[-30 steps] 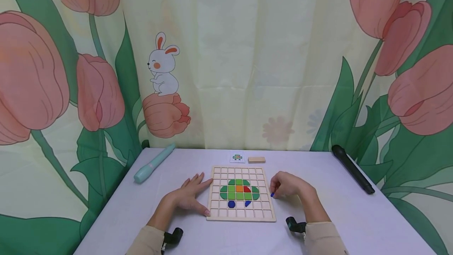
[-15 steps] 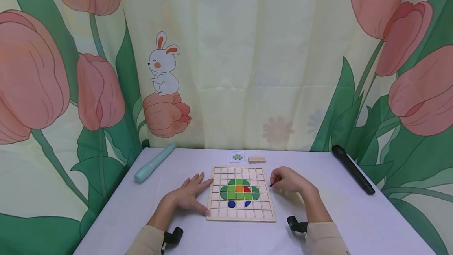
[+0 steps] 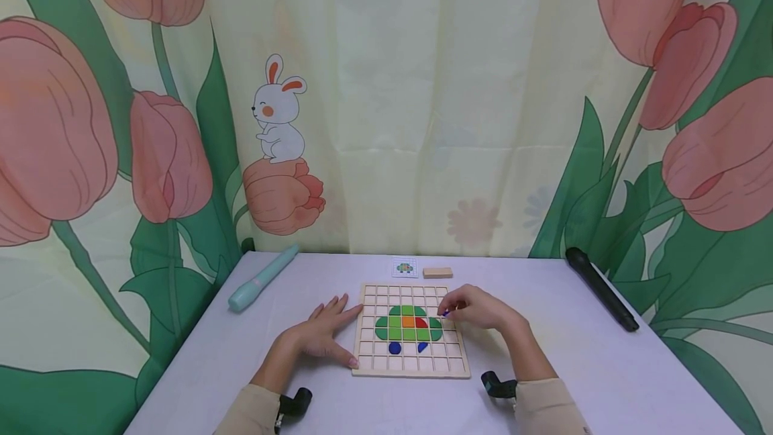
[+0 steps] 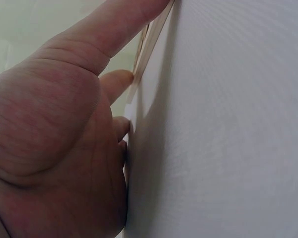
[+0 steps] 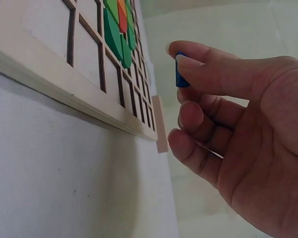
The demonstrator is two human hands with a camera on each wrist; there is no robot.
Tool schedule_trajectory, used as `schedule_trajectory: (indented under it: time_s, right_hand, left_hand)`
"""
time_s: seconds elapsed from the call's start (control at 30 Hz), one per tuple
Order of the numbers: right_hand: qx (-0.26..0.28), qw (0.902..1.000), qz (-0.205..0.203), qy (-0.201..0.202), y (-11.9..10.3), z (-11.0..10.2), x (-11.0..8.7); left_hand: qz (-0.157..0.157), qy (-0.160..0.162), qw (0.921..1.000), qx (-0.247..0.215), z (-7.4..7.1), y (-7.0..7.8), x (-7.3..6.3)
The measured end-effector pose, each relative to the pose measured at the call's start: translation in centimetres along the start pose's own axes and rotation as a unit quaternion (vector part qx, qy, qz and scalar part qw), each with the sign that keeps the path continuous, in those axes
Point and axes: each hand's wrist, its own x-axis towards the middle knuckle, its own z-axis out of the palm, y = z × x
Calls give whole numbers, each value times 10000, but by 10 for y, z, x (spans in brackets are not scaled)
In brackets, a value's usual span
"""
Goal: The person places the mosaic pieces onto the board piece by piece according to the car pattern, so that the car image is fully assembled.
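Note:
A wooden grid board (image 3: 374, 364) lies on the table with green, orange and red pieces set in its middle cells. Below them on the board are a round blue shape (image 3: 394, 348) and a blue quarter-circle piece (image 3: 423, 348). My left hand (image 3: 323, 334) rests on the table with fingers spread, its thumb and a fingertip touching the board's left edge. Over the board's right edge, my right hand (image 3: 480, 307) pinches a small blue piece (image 5: 181, 74) between thumb and index finger. Fingers hide most of that piece, so its full outline cannot be told.
Behind the board lie a small pattern card (image 3: 404, 268) and a plain wooden block (image 3: 437, 273). A pale green stick-like object (image 3: 262, 279) is at the table's left, and a black one (image 3: 600, 289) at the right. A tulip-print curtain hangs behind.
My right hand has lifted the blue piece off the table beside the board and moved left, over the board's right edge. The left hand stays where it was.

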Motion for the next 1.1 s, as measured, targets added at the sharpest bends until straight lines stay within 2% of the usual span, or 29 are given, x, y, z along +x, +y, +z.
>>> schedule_trajectory:
  time_s: [0.17, 0.73, 1.1]
  right_hand:
    - [-15, 10000, 21, -60, -6, 5, 2]
    - [-81, 9985, -438, -315, -17, 19, 9]
    - [-140, 9982, -470, -354, -23, 25, 12]
  left_hand:
    - [-5, -6, 10000, -16, -1, 0, 0]
    - [3, -8, 10000, 5, 1, -1, 0]
    - [-32, -28, 10000, -6, 1, -1, 1]
